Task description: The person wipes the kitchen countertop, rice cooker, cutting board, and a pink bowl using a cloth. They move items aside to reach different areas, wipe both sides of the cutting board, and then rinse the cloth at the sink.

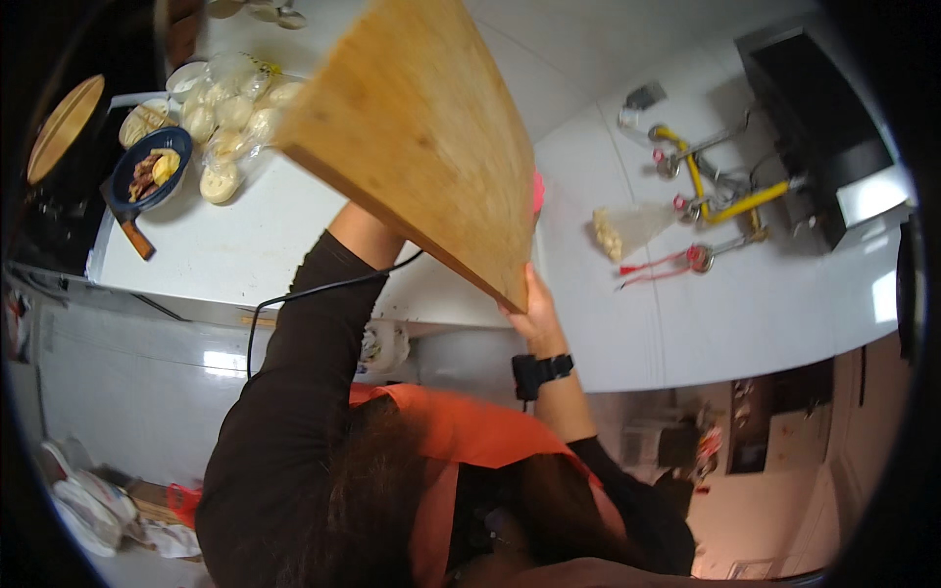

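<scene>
A thick wooden cutting board (419, 147) is raised and tilted above the white counter (242, 250). My right hand (535, 305) grips its lower right corner, with a black device strapped round the wrist. My left forearm, in a dark sleeve, reaches behind the board's lower left edge; the board hides that hand, so its grip does not show. Part of a bright pink object (538, 192) shows past the board's right edge. On the counter to the left are pale round buns (234, 114) in clear plastic bags and one bun (220, 182) beside them.
At the left are a dark blue bowl of food (151, 167), a wooden-handled cleaver (136, 239) partly under it, and a round wooden lid (66, 128). On the tiled wall at the right are a yellow hose (750, 204), valves and a hanging bag of garlic (609, 235). A black cable crosses my left arm.
</scene>
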Demonstrator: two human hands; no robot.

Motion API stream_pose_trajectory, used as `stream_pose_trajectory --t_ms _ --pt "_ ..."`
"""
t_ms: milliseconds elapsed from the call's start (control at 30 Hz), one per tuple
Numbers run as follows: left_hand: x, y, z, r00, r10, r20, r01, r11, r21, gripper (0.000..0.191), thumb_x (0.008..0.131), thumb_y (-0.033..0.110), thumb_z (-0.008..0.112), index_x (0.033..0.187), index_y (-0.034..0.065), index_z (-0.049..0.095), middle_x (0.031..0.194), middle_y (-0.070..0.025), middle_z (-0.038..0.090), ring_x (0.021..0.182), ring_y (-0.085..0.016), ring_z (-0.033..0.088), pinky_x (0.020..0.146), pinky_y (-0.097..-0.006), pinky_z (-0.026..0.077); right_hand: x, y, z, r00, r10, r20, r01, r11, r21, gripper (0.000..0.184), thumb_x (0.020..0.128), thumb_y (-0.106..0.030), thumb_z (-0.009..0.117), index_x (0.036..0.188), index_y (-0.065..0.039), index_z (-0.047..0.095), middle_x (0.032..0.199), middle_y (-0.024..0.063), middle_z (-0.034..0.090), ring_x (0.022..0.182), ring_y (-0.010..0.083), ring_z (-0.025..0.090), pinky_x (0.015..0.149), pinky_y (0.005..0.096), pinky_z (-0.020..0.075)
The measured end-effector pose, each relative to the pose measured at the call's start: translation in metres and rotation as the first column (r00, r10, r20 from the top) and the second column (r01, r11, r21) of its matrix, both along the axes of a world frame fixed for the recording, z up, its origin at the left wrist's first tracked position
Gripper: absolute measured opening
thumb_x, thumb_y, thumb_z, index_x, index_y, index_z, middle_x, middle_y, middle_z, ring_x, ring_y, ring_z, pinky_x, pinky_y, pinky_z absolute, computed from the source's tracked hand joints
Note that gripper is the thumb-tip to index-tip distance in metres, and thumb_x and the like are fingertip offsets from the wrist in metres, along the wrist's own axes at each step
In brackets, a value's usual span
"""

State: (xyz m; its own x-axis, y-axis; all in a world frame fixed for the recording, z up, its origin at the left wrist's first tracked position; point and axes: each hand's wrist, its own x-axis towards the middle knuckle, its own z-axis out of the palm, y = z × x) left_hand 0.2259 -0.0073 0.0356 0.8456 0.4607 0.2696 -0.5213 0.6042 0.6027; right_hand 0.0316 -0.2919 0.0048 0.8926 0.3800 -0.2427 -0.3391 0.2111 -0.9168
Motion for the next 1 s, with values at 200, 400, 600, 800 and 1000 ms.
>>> stream_pose_trajectory --t_ms 200,400,600,800,1000 --pt "-0.089 -0.034 -0.026 0.875 -0.479 0.068 0.483 0.859 -0.172 0.05 0.098 0.046 0.048 0.128 0.0052 0.051 0.122 -0.0114 0.06 0.11 -0.026 0.057 0.092 -0.0355 0.048 -0.013 0.04 0.009 0.981 0.099 -0.165 -0.021 0.908 0.419 0.065 0.098 -0.054 0.044 0.143 -0.007 0.039 0.142 0.0098 0.047 0.129 0.0248 0.047 0.105 0.0428 0.0415" --pt "-0.213 -0.043 -0.014 0.562 -0.761 -0.326 0.819 0.568 0.086 0.058 0.096 0.048 0.051 0.139 0.0081 0.045 0.138 -0.0059 0.052 0.124 -0.025 0.051 0.1 -0.0432 0.046 -0.014 0.049 -0.011 0.967 0.055 -0.249 0.089 0.843 0.531 0.067 0.095 -0.053 0.051 0.142 -0.007 0.041 0.142 0.0094 0.048 0.129 0.0238 0.047 0.107 0.0427 0.0403" --pt "-0.188 0.083 0.05 0.88 -0.459 -0.12 0.473 0.871 0.133 0.082 0.089 0.067 0.045 0.138 0.0008 0.044 0.138 -0.0178 0.05 0.124 -0.033 0.051 0.099 -0.0537 0.044 0.0 0.004 -0.052 0.964 -0.147 -0.223 0.224 0.901 0.372 0.048 0.095 -0.032 0.062 0.131 -0.002 0.051 0.126 0.0111 0.06 0.114 0.0237 0.059 0.099 0.04 0.0479" --pt "-0.166 0.068 -0.062 0.807 -0.359 -0.469 0.372 0.926 -0.067 0.052 0.094 0.029 0.057 0.139 0.0044 0.043 0.137 -0.0159 0.051 0.122 -0.034 0.052 0.099 -0.0527 0.045 -0.018 -0.026 -0.014 0.95 -0.311 -0.033 0.304 0.891 0.338 0.047 0.092 -0.017 0.062 0.134 -0.001 0.046 0.129 0.0128 0.057 0.119 0.0254 0.056 0.101 0.0427 0.0456" --pt "-0.153 -0.002 -0.055 0.81 -0.541 -0.227 0.438 0.815 -0.379 0.057 0.096 0.027 0.055 0.145 0.0063 0.035 0.149 -0.0164 0.038 0.137 -0.039 0.035 0.107 -0.0687 0.027 -0.019 -0.034 0.093 0.955 -0.215 0.205 0.04 0.777 0.628 0.056 0.091 -0.018 0.06 0.14 -0.005 0.037 0.145 0.0147 0.042 0.134 0.0309 0.042 0.11 0.047 0.0354"
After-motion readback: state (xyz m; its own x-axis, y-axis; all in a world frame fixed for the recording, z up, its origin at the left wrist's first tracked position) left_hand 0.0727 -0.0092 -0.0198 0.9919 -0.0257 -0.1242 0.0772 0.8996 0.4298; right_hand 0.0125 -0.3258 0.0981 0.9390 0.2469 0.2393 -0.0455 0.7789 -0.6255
